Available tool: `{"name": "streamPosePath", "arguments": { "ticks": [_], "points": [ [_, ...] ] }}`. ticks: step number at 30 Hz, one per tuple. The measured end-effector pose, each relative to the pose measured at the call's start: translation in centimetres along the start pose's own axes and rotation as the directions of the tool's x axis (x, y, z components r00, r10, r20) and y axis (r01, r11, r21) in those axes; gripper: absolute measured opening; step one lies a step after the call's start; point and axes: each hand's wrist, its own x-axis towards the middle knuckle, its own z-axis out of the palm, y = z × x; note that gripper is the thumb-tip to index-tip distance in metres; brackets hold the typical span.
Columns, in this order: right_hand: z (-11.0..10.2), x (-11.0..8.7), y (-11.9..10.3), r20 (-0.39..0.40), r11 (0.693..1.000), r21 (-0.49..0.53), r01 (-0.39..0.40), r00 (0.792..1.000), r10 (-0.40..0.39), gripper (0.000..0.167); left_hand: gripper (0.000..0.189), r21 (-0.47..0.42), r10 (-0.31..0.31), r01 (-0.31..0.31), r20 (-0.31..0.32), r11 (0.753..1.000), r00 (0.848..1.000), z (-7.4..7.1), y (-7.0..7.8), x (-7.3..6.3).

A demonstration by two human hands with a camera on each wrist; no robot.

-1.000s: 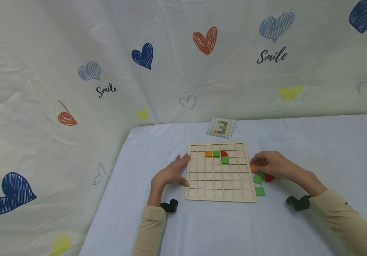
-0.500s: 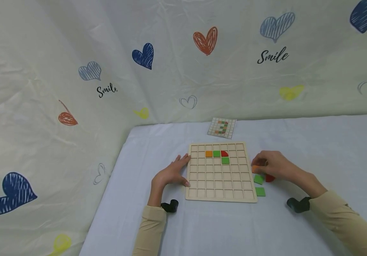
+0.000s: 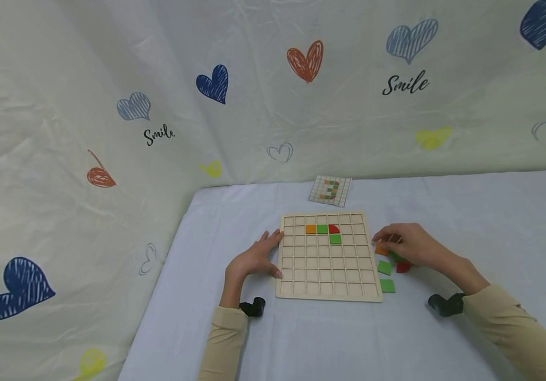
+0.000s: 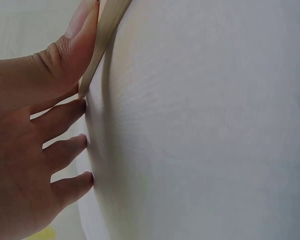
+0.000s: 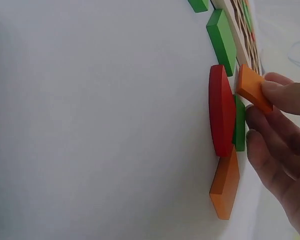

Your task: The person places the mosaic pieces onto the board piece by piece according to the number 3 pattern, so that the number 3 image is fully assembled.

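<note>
A wooden grid board (image 3: pixel 304 261) lies flat on the table. Its upper cells hold an orange tile (image 3: pixel 311 229), a green tile (image 3: pixel 322 229), a red rounded tile (image 3: pixel 333 229) and another green tile (image 3: pixel 335 239). My left hand (image 3: pixel 252 258) rests at the board's left edge, fingers spread; in the left wrist view its thumb (image 4: pixel 72 55) touches the rim. Just right of the board, my right hand (image 3: pixel 413 244) pinches an orange square tile (image 5: pixel 251 89) between thumb and fingers. Beneath it lie a red rounded tile (image 5: pixel 221 112), a green tile (image 5: pixel 239 124) and a second orange tile (image 5: pixel 225 186).
Two more green tiles (image 3: pixel 384 268) lie along the board's right side. Behind the board is a printed pattern card (image 3: pixel 330 190) showing a coloured grid. A white cloth (image 3: pixel 330 338) covers the table, and a patterned curtain (image 3: pixel 253 121) hangs behind.
My right hand has shifted slightly up from the loose tiles with the orange tile pinched. More of the green and red tiles under it shows. The left hand has stayed put.
</note>
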Motion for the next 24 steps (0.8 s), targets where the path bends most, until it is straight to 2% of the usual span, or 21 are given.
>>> {"name": "streamPosePath", "arguments": {
  "ticks": [9, 24],
  "points": [
    [-0.27, -0.18, 0.00, 0.007, 0.998, 0.030, -0.054, 0.999, 0.053, 0.017, 0.111, 0.003, -0.005, 0.005, 0.001, 1.000, 1.000, 0.04, -0.02, 0.06],
    [-0.35, -0.19, 0.09, 0.016, 0.993, 0.086, -0.080, 0.997, 0.079, 0.026, 0.110, 0.011, -0.007, 0.007, 0.004, 1.000, 1.000, 0.02, 0.25, -0.03]
  ]
}}
